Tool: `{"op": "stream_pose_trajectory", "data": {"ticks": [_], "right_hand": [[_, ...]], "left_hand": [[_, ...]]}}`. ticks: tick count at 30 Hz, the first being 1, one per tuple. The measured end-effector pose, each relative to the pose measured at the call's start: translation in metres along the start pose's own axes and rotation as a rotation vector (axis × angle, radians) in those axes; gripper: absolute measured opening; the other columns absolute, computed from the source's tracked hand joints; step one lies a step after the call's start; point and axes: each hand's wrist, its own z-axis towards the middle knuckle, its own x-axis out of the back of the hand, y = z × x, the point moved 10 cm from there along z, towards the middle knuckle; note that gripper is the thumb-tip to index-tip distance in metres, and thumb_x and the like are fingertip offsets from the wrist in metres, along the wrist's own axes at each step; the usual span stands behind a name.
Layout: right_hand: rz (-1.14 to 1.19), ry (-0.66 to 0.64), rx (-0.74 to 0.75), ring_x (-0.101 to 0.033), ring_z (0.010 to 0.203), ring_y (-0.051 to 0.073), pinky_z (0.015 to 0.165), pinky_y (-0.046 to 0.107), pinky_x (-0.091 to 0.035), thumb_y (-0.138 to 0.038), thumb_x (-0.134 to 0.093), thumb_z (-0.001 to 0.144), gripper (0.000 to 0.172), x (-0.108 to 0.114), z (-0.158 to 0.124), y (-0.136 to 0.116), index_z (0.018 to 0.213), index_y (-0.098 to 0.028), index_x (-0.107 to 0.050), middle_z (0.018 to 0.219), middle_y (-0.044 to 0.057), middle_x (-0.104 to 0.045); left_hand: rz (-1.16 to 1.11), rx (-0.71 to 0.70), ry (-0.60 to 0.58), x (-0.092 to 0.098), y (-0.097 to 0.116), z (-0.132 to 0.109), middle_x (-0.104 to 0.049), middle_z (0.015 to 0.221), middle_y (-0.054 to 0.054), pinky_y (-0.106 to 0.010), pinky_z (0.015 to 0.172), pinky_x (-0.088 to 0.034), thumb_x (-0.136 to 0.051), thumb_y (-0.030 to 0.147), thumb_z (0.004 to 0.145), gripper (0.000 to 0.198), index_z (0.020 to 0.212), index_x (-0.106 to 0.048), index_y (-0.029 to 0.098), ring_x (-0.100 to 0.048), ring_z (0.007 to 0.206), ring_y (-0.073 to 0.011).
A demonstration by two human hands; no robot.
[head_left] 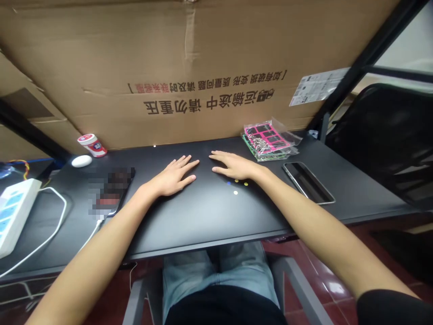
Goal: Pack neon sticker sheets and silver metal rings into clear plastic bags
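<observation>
My left hand [172,176] lies palm down on the dark table [189,216], fingers spread and holding nothing. My right hand [233,166] rests palm down a little to its right, its fingers stretched out toward the left hand. Close by the right hand's near side are several small round discs: a blue disc [229,183], a yellow disc [246,184], another yellow disc partly by the wrist, and a white disc [236,192] nearer to me. Whether anything lies under either palm is hidden.
Clear bags with pink and green cards [267,140] lie at the back right, near a phone [308,183]. On the left are a blurred-out phone [113,192] on a cable, a white oval case [81,161], a red-and-white tub [92,145] and a power strip [20,212]. Cardboard [209,40] stands behind.
</observation>
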Motion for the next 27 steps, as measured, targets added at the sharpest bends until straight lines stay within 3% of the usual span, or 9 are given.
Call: {"op": "stream_pose_trajectory", "data": {"ticks": [5,9,15,22,27], "right_hand": [[-0.007,0.001,0.012,-0.042,0.169,0.036,0.14,0.058,-0.033,-0.049,-0.062,0.11,0.067,0.005,-0.003,0.005,0.169,-0.018,-0.056,0.18,0.017,-0.045],[-0.046,0.036,-0.026,-0.054,0.161,0.035,0.137,0.057,-0.039,-0.026,-0.057,0.107,0.058,0.016,-0.005,0.02,0.165,-0.02,-0.062,0.173,0.013,-0.057],[-0.102,0.193,-0.099,-0.076,0.127,0.032,0.115,0.047,-0.059,-0.005,-0.053,0.095,0.051,0.04,-0.007,0.038,0.137,-0.018,-0.08,0.137,0.013,-0.081],[-0.137,0.186,-0.104,-0.077,0.11,0.028,0.105,0.04,-0.058,0.001,-0.053,0.087,0.051,0.04,-0.005,0.042,0.122,-0.019,-0.085,0.118,0.01,-0.084],[-0.16,0.181,-0.093,-0.074,0.11,0.028,0.105,0.04,-0.057,0.001,-0.052,0.088,0.049,0.039,-0.005,0.044,0.119,-0.019,-0.084,0.117,0.01,-0.082]], "left_hand": [[-0.014,0.006,0.0,0.0,-0.001,0.0,-0.018,0.19,-0.011,-0.065,0.144,-0.012,-0.042,0.071,0.112,0.078,0.181,-0.032,0.035,-0.014,0.178,-0.0362],[-0.025,0.006,0.006,-0.001,-0.001,-0.001,-0.019,0.19,-0.011,-0.066,0.144,-0.012,-0.044,0.069,0.113,0.079,0.182,-0.027,0.036,-0.014,0.178,-0.0359],[-0.013,0.004,0.005,-0.001,0.0,-0.001,-0.019,0.19,-0.011,-0.065,0.144,-0.013,-0.042,0.069,0.113,0.081,0.183,-0.021,0.035,-0.014,0.179,-0.0352],[-0.023,0.0,0.015,-0.001,0.0,-0.001,-0.021,0.19,-0.013,-0.064,0.144,-0.014,-0.043,0.069,0.113,0.082,0.183,-0.022,0.032,-0.016,0.178,-0.0354],[-0.049,-0.012,0.031,0.0,-0.001,-0.001,-0.024,0.189,-0.011,-0.063,0.144,-0.013,-0.045,0.07,0.112,0.082,0.182,-0.025,0.035,-0.017,0.178,-0.0352]]}}
